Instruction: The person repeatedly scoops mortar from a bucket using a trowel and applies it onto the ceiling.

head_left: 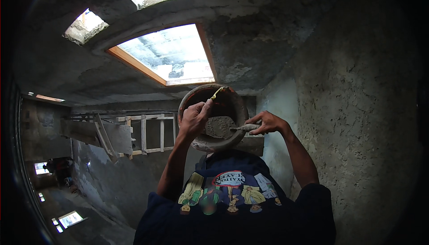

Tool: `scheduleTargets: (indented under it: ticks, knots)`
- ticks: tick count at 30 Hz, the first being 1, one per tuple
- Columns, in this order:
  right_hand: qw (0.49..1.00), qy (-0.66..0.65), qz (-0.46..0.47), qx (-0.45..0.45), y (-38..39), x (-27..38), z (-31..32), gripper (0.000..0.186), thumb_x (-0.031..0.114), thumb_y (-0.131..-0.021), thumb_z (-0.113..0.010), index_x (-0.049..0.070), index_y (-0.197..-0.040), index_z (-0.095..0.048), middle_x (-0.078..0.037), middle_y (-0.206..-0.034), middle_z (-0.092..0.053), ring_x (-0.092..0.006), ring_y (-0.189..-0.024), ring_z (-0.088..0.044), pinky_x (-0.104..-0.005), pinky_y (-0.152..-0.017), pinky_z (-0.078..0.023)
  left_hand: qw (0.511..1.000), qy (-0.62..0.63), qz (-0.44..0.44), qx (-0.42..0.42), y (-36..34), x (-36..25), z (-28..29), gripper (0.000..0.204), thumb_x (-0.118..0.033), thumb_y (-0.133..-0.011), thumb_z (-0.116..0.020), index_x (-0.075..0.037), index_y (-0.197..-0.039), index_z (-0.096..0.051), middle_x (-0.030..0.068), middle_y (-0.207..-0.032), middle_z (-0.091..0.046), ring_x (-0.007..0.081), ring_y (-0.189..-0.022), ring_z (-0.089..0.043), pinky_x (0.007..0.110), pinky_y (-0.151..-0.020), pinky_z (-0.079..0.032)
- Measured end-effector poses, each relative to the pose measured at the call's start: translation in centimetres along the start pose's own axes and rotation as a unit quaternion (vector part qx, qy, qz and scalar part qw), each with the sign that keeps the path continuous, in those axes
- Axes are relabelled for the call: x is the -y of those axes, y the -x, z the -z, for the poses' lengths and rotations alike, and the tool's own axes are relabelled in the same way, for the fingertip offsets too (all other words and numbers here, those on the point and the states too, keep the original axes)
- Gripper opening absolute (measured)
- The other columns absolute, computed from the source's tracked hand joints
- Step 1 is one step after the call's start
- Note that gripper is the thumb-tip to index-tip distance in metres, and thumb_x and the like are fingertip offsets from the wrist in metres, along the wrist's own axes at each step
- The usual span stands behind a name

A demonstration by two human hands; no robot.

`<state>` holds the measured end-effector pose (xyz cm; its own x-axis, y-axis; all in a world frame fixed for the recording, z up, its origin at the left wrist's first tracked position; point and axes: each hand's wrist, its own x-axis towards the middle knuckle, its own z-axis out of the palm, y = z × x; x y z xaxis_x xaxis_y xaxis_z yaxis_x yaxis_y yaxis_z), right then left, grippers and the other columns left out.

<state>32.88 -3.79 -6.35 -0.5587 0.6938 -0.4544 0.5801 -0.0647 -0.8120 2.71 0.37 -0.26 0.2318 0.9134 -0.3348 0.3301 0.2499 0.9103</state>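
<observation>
W/ yellow strip (217,94) held in L grip (196,117) & caked tool (249,128) in R grip (267,123), bucket (241,104) at frame ctr might be tipped, grey mix (219,126) spilled, if pulled unevenly.

Shows, on the front of a dark navy short-sleeved fabric T-shirt (232,229), two lines of dark capital letters (231,179), upside down in view, inside a white, red-edged, rounded printed logo (230,177).

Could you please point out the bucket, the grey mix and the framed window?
Bucket (213,146): head view, its rim.
Grey mix (219,126): head view, its surface.
Framed window (172,55): head view, its bright middle.
</observation>
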Motion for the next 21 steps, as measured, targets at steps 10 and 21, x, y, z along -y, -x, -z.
scheduleTargets:
  ticks: [10, 21]
  knots:
    - [0.99, -0.032, -0.067, -0.12, 6.4, -2.5, 6.3, 0.049, 0.023, -0.07, -0.085, 0.003, -0.112, -0.071, -0.006, -0.081, -0.072, -0.0092, -0.061, -0.062, -0.0258, -0.056, -0.051, 0.999, 0.0, 0.028, -0.029, -1.1, 0.7, 0.9, 0.05, -0.04, -0.099, -0.054, 0.001, -0.072, -0.057, -0.0015, -0.057, -0.043, 0.005, -0.058, -0.038, 0.028, -0.05, -0.031]
    - [0.974, -0.002, -0.221, -0.052, 2.5, -7.4, 15.0, 0.043, 0.024, -0.075, -0.081, 0.009, -0.114, -0.072, -0.003, -0.072, -0.068, -0.0081, -0.055, -0.057, -0.027, -0.051, -0.047, 0.991, -0.1, 0.054, -0.076, 0.6, -1.7, 3.7, 0.057, -0.047, -0.091, -0.064, 0.003, -0.064, -0.057, 0.002, -0.048, -0.035, 0.0062, -0.05, -0.034, 0.031, -0.044, -0.029]
